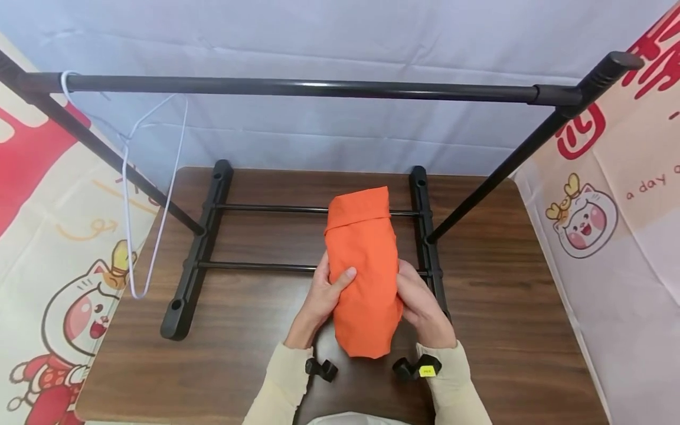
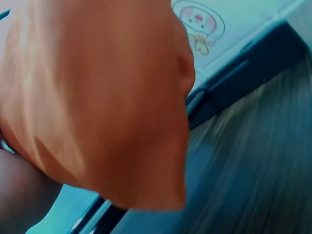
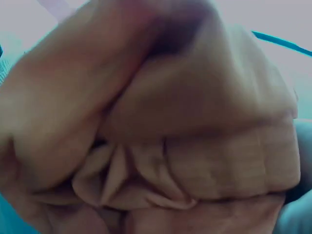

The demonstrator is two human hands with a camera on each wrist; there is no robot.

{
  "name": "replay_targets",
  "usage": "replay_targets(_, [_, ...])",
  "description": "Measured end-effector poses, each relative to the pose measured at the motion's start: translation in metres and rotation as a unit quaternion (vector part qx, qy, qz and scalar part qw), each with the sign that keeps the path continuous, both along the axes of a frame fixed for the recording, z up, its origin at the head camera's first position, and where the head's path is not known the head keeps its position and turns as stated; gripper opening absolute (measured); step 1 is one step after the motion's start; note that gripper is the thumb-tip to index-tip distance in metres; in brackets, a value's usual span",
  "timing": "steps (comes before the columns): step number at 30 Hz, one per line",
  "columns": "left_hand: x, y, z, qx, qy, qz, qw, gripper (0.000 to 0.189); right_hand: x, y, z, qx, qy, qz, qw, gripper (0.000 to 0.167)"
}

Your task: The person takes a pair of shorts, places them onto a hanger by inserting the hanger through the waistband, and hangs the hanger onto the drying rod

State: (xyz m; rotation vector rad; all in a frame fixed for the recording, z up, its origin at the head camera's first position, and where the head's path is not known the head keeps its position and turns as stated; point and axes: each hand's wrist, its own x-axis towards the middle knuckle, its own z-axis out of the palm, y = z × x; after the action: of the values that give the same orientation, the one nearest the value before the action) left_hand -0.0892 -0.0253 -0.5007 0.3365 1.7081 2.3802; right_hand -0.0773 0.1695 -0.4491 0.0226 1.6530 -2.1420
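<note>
A folded orange cloth item (image 1: pixel 363 277), perhaps a garment, is held up over the table between both hands in the head view. My left hand (image 1: pixel 320 298) grips its left edge, thumb lying on the front face and the other fingers hidden behind. On the opposite edge, my right hand (image 1: pixel 425 304) holds the cloth, its fingertips partly out of sight. The left wrist view is mostly filled by the cloth's smooth side (image 2: pixel 112 112). Layered folds of the same cloth (image 3: pixel 229 165) show close up in the right wrist view, blurred.
A black rack frame (image 1: pixel 193 260) stands on the brown wooden table (image 1: pixel 510 307), with a top bar (image 1: pixel 319 87) across the view. From the bar's left end hangs a white hanger (image 1: pixel 126 177). White sheeting (image 1: pixel 340 136) and cartoon-printed cloth (image 1: pixel 611 195) surround the table.
</note>
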Motion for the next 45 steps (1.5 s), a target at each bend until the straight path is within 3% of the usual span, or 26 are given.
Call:
replay_targets(3, [-0.001, -0.002, 0.0, -0.045, 0.017, 0.025, 0.9985, 0.067, -0.003, 0.0, -0.006, -0.061, 0.008, 0.021, 0.9979, 0.026])
replay_targets(6, [-0.003, -0.003, 0.002, -0.099, 0.03, 0.056, 0.993, 0.054, -0.006, -0.002, -0.006, -0.067, 0.016, -0.002, 0.9976, 0.019])
replay_targets(9, [-0.006, -0.004, 0.004, -0.123, 0.011, 0.088, 0.9884, 0.046, -0.009, -0.006, 0.001, -0.012, 0.025, -0.042, 0.9987, 0.008])
replay_targets(11, [-0.008, -0.006, 0.005, -0.102, -0.018, 0.098, 0.9898, 0.047, -0.011, -0.007, 0.006, 0.072, 0.042, -0.062, 0.9947, 0.022])
replay_targets(13, [-0.01, -0.009, 0.005, -0.058, -0.056, 0.092, 0.9925, 0.053, -0.013, -0.006, 0.012, 0.18, 0.066, -0.071, 0.979, 0.034])
replay_targets(15, [-0.011, -0.013, 0.005, -0.022, -0.085, 0.075, 0.9932, 0.06, -0.014, -0.004, 0.018, 0.282, 0.091, -0.076, 0.9522, 0.041])
replay_targets(17, [-0.011, -0.018, 0.005, 0.003, -0.106, 0.051, 0.993, 0.065, -0.014, 0.0, 0.024, 0.34, 0.112, -0.075, 0.9305, 0.046])
replay_targets(19, [-0.011, -0.021, 0.004, 0.004, -0.117, 0.036, 0.9925, 0.067, -0.014, 0.005, 0.029, 0.359, 0.12, -0.072, 0.9227, 0.05])
replay_targets(26, [-0.012, -0.028, -0.003, -0.015, -0.136, 0.056, 0.989, 0.052, -0.015, 0.022, 0.036, 0.306, 0.089, -0.071, 0.9453, 0.055])
replay_targets(31, [-0.015, -0.042, -0.005, 0.031, -0.162, 0.046, 0.9853, 0.069, -0.017, 0.039, 0.038, 0.269, 0.07, -0.066, 0.9584, 0.057])
replay_targets(34, [-0.017, -0.053, -0.004, 0.09, -0.164, 0.03, 0.9819, 0.075, -0.016, 0.051, 0.039, 0.185, 0.049, -0.065, 0.9794, 0.056])
replay_targets(37, [-0.02, -0.062, 0.0, 0.13, -0.149, 0.021, 0.9801, 0.078, -0.015, 0.059, 0.039, 0.093, 0.03, -0.066, 0.9931, 0.054])
replay_targets(40, [-0.024, -0.065, 0.002, 0.109, -0.137, 0.032, 0.9841, 0.074, -0.015, 0.061, 0.041, 0.042, 0.032, -0.068, 0.9963, 0.052])
replay_targets(45, [-0.028, -0.059, 0.003, -0.004, -0.161, 0.084, 0.9834, 0.064, -0.017, 0.057, 0.047, 0.022, 0.044, -0.086, 0.9951, 0.052])
